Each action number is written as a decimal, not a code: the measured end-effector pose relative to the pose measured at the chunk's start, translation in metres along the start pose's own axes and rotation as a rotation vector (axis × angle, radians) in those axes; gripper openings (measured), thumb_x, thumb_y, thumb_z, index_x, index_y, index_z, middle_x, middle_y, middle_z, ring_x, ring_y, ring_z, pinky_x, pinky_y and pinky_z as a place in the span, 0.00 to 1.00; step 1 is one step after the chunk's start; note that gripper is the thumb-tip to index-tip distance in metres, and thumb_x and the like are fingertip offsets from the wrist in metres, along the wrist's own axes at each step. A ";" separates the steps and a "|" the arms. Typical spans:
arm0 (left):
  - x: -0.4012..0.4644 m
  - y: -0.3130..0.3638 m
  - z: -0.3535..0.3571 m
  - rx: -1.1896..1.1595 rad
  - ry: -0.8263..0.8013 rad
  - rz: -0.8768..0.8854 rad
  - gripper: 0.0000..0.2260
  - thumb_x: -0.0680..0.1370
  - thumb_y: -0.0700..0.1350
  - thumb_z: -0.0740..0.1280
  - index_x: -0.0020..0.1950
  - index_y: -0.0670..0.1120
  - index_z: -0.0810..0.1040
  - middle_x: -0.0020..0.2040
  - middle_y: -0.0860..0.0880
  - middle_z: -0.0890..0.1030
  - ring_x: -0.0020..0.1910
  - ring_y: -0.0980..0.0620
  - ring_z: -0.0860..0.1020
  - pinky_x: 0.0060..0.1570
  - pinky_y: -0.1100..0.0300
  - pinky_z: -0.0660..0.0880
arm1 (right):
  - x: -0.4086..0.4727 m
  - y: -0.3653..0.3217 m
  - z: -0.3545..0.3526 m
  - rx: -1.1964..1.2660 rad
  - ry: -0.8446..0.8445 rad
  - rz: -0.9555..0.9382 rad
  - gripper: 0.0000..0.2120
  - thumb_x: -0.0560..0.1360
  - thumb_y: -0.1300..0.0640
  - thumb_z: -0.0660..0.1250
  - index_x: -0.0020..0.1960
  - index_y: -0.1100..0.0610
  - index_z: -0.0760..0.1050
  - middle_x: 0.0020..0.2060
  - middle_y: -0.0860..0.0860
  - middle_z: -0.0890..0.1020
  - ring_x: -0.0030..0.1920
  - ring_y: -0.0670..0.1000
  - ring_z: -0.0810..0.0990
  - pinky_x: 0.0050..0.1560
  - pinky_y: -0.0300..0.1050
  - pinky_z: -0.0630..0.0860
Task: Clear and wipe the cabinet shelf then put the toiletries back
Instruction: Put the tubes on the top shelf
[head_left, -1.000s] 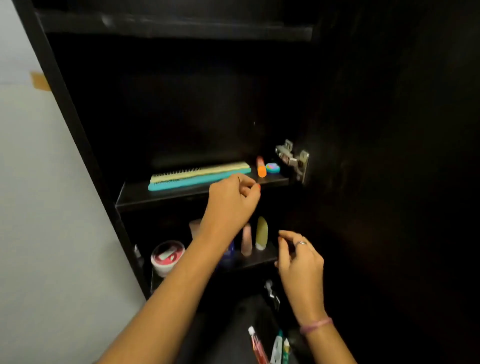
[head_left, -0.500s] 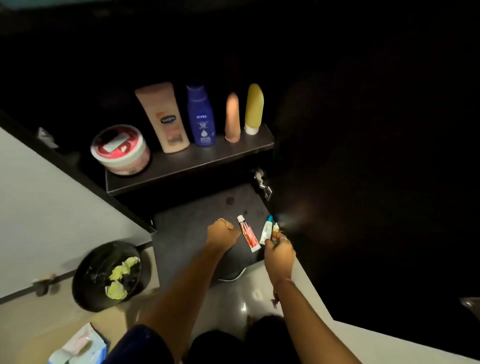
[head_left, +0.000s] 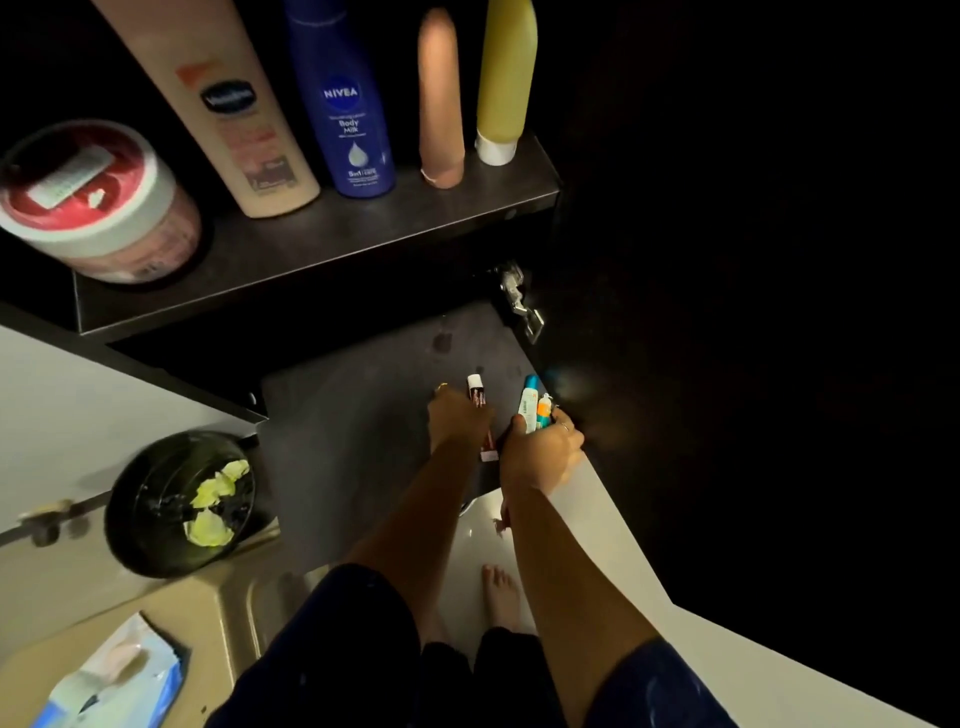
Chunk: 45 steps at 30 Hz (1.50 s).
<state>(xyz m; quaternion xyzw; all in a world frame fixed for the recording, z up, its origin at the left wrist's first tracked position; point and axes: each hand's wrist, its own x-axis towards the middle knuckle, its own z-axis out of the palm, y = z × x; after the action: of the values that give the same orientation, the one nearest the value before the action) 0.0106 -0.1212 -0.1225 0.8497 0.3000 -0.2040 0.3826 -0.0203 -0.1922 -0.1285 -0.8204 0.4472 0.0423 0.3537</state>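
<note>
I look down at the dark bottom board (head_left: 358, 431) of the cabinet. My left hand (head_left: 457, 423) lies over a red-and-white tube (head_left: 475, 389) there, fingers curled on it. My right hand (head_left: 543, 454) grips two tubes, a white-and-blue one (head_left: 528, 402) and a small orange-and-teal one (head_left: 543, 411). On the shelf (head_left: 332, 234) above stand a peach Vaseline bottle (head_left: 234, 114), a blue Nivea bottle (head_left: 348, 104), a peach tube (head_left: 441, 104), a yellow tube (head_left: 504, 78) and a red-lidded jar (head_left: 88, 202).
A black bin (head_left: 182, 504) with crumpled yellow-green wipes stands on the floor at the left. A blue wipes pack (head_left: 114, 675) lies at the lower left. A metal hinge (head_left: 519, 301) sticks out by the open dark door on the right. My bare feet (head_left: 501, 597) are below.
The view dropped from the comb shelf to the bottom board and moved closer. Both hands came down onto the tubes; the left now covers the red tube, the right grips two.
</note>
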 end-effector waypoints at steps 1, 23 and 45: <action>0.001 0.000 0.000 0.018 -0.010 0.011 0.16 0.75 0.47 0.69 0.57 0.37 0.77 0.53 0.41 0.81 0.51 0.46 0.81 0.47 0.58 0.76 | 0.001 0.001 0.001 0.018 -0.012 -0.001 0.24 0.75 0.49 0.66 0.68 0.55 0.66 0.61 0.55 0.72 0.61 0.54 0.70 0.59 0.48 0.72; -0.108 -0.002 -0.129 -0.638 -0.346 0.245 0.07 0.80 0.41 0.62 0.56 0.41 0.73 0.45 0.47 0.79 0.36 0.55 0.79 0.32 0.66 0.77 | -0.052 -0.055 -0.129 0.565 -0.735 -0.202 0.08 0.78 0.58 0.63 0.57 0.54 0.73 0.41 0.47 0.78 0.39 0.41 0.76 0.35 0.34 0.72; -0.327 0.124 -0.426 0.160 0.439 1.075 0.19 0.75 0.54 0.67 0.65 0.51 0.74 0.48 0.57 0.73 0.45 0.58 0.75 0.44 0.67 0.72 | -0.199 -0.256 -0.345 0.766 -0.499 -1.219 0.15 0.74 0.61 0.69 0.59 0.53 0.77 0.52 0.48 0.82 0.55 0.44 0.80 0.55 0.41 0.78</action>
<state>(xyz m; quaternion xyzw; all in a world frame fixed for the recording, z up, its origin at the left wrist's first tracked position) -0.0982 0.0267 0.3968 0.9312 -0.1173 0.1773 0.2960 -0.0288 -0.1760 0.3448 -0.7081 -0.1951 -0.1345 0.6652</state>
